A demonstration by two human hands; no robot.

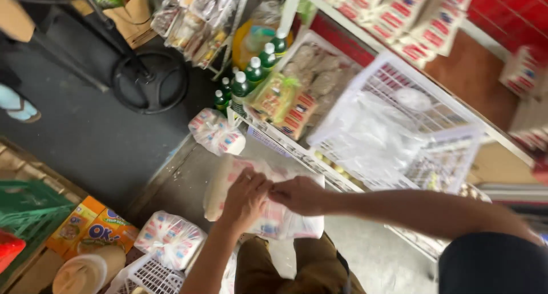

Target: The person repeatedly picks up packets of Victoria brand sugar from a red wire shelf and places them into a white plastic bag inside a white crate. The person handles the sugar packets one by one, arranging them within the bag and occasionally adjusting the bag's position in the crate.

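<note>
Head view, lower centre of frame: left hand (246, 196) and right hand (301, 195) are meeting, both pinching the top of a clear plastic bag (273, 220) of small packets. Bag is hanging just below the fingers, long axis running toward lower right; soft, crinkled film. Neither hand is nearer. Two tied bags (217, 133) (170, 238) are lying at centre and lower left. White wire basket (394, 86) at right; green bottles (254, 71) above.

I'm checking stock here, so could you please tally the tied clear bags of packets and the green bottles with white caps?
Tied clear bags of packets: 3 (held, beside the shelf, lower left)
Green bottles: 5
Total: 8
</note>
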